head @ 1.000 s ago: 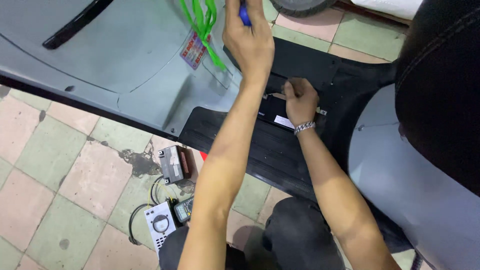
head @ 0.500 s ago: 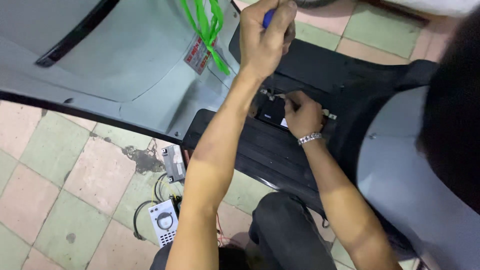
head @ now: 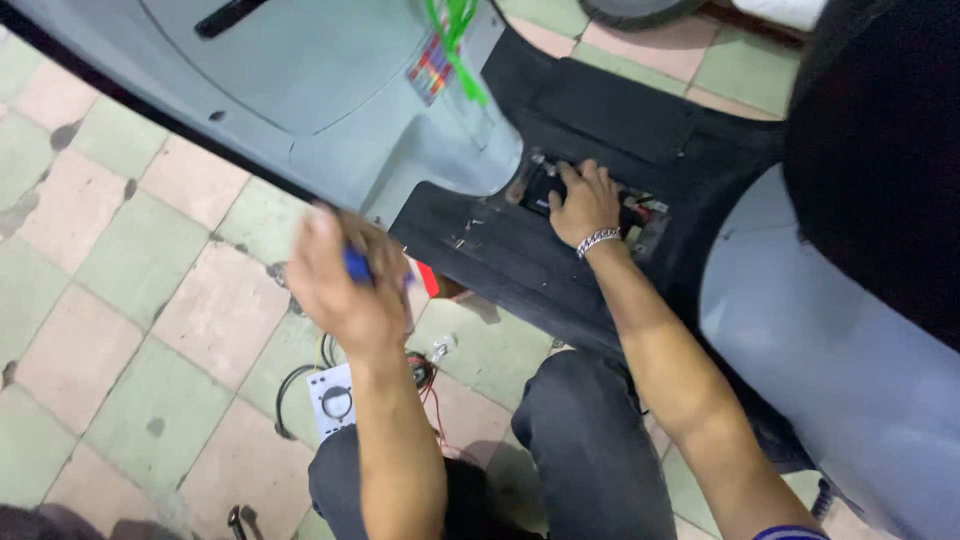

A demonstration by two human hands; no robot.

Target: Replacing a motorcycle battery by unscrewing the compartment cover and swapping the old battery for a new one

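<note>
The left hand (head: pixel 345 290) is up in the air over the tiled floor (head: pixel 150 300). It looks blurry. Its fingers are curled tight around a small blue tool (head: pixel 357 265), and only a bit of the blue shows.

The right hand (head: pixel 583 203) lies flat on the black footboard (head: pixel 500 250) of a grey scooter (head: pixel 330 90). Its fingers are spread out over an open hole (head: pixel 640 222) in the board, with small parts and wires inside. It has a silver bracelet (head: pixel 597 240) on the wrist.

Green cords (head: pixel 455 40) hang from the scooter's front. On the floor by the person's knee (head: pixel 570 400) lie a white box (head: pixel 333 400) and some red and black wires (head: pixel 425 370).
</note>
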